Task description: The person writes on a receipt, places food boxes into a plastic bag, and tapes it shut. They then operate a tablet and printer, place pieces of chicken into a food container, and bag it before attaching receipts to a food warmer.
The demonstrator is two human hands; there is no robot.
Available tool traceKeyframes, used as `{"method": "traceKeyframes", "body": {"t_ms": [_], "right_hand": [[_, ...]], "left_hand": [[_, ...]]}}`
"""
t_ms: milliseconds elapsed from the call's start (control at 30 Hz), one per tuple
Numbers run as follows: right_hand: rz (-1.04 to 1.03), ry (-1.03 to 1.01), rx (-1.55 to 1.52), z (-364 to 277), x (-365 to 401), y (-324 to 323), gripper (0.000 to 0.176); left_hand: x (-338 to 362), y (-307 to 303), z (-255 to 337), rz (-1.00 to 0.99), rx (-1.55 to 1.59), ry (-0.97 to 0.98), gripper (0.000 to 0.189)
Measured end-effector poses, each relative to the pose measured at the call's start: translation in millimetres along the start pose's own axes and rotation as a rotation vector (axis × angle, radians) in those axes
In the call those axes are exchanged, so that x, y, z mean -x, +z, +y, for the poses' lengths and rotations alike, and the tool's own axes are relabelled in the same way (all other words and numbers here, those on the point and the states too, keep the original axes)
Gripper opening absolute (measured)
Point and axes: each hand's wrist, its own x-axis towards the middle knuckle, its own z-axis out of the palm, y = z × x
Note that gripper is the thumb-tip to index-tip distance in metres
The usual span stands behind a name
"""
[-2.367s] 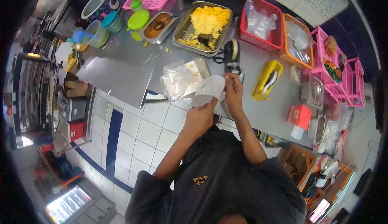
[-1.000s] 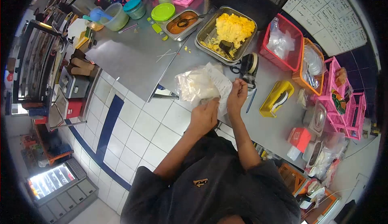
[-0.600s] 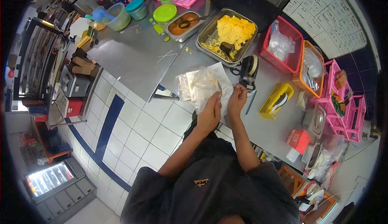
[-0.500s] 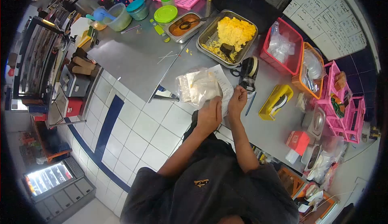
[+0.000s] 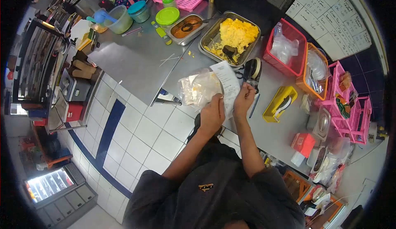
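My left hand (image 5: pixel 213 115) is closed on a clear plastic bag (image 5: pixel 199 89) with pale flat packets inside, held over the counter's front edge. A long white printed paper slip (image 5: pixel 226 80) stands beside the bag, between my two hands. My right hand (image 5: pixel 244 99) is closed at the slip's right side, its fingers pinched together; whatever is between the fingertips is too small to tell. Just beyond that hand lies a black tape dispenser (image 5: pixel 252 70) with a roll of tape.
A steel tray of yellow food (image 5: pixel 238 35) and a pan of orange sauce (image 5: pixel 184 29) stand at the back. To the right are a red basket (image 5: pixel 284 47), an orange basket (image 5: pixel 314 70), a yellow tape holder (image 5: pixel 280 104) and pink racks (image 5: pixel 341 101).
The paper slip has come up and now shows more of its printed face beside the bag. The bag and my left hand have shifted slightly left.
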Motion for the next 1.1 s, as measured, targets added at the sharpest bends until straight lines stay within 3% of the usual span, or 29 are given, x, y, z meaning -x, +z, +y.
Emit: {"method": "traceKeyframes", "body": {"t_ms": [100,167,267,300,367,467,633,800,900,967,1000,1067,1100], "right_hand": [[-0.038,0.020,-0.051,11.0,3.5,4.4,0.017],[-0.060,-0.002,-0.047,11.2,8.2,1.7,0.017],[-0.063,0.025,-0.047,10.9,13.7,-9.2,0.017],[-0.056,0.018,-0.055,10.6,13.2,-12.6,0.017],[-0.044,0.010,-0.060,10.6,11.1,-18.5,0.018],[-0.045,-0.005,-0.053,4.1,10.1,-27.0,0.018],[0.034,-0.134,-0.035,-8.7,4.7,-52.1,0.019],[0.058,-0.140,0.023,-26.6,4.4,-81.0,0.018],[0.093,-0.127,0.028,-33.9,-0.2,-90.7,0.018],[0.087,-0.160,0.029,-34.7,-3.0,-85.7,0.018],[0.071,-0.193,0.026,-34.8,-5.5,-80.0,0.018],[0.074,-0.191,-0.002,-32.2,-9.8,-64.1,0.018],[0.074,-0.182,-0.001,-34.0,-11.9,-56.2,0.018]], "left_hand": [[12.7,0.6,-14.1,-0.007,-0.088,-0.009,0.019],[27.0,9.8,-34.3,-0.013,-0.149,0.260,0.016],[41.4,18.0,-36.6,-0.145,-0.061,0.106,0.015],[42.0,20.5,-34.1,-0.143,-0.059,0.106,0.015],[42.7,25.3,-29.8,0.079,0.140,-0.015,0.013],[35.6,15.7,-11.0,-0.029,0.183,-0.097,0.012],[42.8,30.7,-16.1,-0.028,0.107,0.013,0.016],[48.7,39.7,-2.4,-0.091,0.129,0.165,0.020],[43.5,42.5,15.9,0.015,0.311,0.119,0.014],[32.1,30.9,25.8,-0.139,0.548,-0.201,0.018],[29.2,32.7,18.8,-0.144,0.548,-0.197,0.018],[22.8,37.3,-2.1,-0.213,0.597,-0.352,0.031],[11.3,31.4,1.5,-0.186,0.574,-0.335,0.041]]}}
